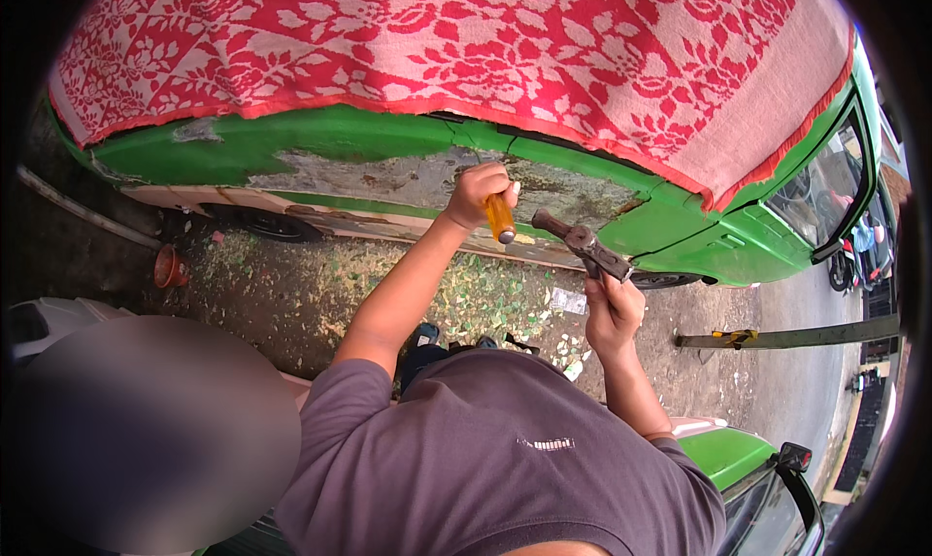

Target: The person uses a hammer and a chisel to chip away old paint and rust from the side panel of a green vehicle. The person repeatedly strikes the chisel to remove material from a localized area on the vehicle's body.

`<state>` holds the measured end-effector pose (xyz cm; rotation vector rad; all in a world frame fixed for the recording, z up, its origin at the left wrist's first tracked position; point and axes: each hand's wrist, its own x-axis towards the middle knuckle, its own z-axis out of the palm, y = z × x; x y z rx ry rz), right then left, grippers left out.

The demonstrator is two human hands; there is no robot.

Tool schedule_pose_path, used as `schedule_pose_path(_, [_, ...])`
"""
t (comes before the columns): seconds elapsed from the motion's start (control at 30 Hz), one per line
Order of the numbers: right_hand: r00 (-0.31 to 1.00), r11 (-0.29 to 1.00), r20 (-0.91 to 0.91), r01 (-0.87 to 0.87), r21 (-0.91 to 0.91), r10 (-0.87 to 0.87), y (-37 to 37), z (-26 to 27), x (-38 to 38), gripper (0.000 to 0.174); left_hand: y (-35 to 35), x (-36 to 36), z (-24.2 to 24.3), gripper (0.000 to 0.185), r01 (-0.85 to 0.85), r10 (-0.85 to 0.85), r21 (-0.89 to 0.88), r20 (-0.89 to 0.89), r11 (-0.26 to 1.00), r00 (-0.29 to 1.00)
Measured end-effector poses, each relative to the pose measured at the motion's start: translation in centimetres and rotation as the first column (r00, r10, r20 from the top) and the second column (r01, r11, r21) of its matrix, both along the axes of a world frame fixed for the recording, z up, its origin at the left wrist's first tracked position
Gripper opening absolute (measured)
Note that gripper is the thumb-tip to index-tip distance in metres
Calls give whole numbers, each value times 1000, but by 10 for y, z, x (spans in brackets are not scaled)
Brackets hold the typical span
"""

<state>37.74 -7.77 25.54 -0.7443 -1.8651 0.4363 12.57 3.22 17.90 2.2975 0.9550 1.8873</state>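
My left hand (pixel 477 195) is wrapped around the amber handle (pixel 499 217) of a hand tool, whose metal end cap faces back toward me. Its working end is hidden behind my fingers, against or close to the side of a green vehicle (pixel 670 221). Paint is gone from a wide grey, rusty patch (pixel 393 181) of that body panel. In my right hand (pixel 615 312) is a hammer (pixel 580 240), gripped by its handle, its worn brown metal head raised a little right of the amber handle. The two tools are apart.
A red and pink floral cloth (pixel 466 53) drapes over the vehicle's upper part. Paint flakes (pixel 480 294) litter the ground. An orange pot (pixel 172 266) stands at left, a post (pixel 794 334) at right. Another green vehicle (pixel 728 454) is behind me. A blurred patch covers the lower left.
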Motion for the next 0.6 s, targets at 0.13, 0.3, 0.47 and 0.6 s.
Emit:
schedule_pose_path(0.13, [1000, 1000, -11, -24, -10, 24, 0, -3, 4, 24, 1, 0, 0, 26, -3, 3, -12, -15, 1000, 1000])
schedule_pose_path(0.3, [997, 998, -24, -70, 4, 70, 3, -3, 6, 25, 0, 1, -4, 26, -10, 10, 10, -31, 1000, 999])
schedule_pose_path(0.47, [997, 971, 31, -81, 226, 76, 0, 2, 7, 43, -3, -3, -6, 26, -25, 25, -11, -15, 1000, 1000])
schedule_pose_path(0.6, [986, 936, 169, -48, 350, -12, 6, -17, 2, 54, -2, 3, -3, 26, -61, 62, 19, -26, 998, 998])
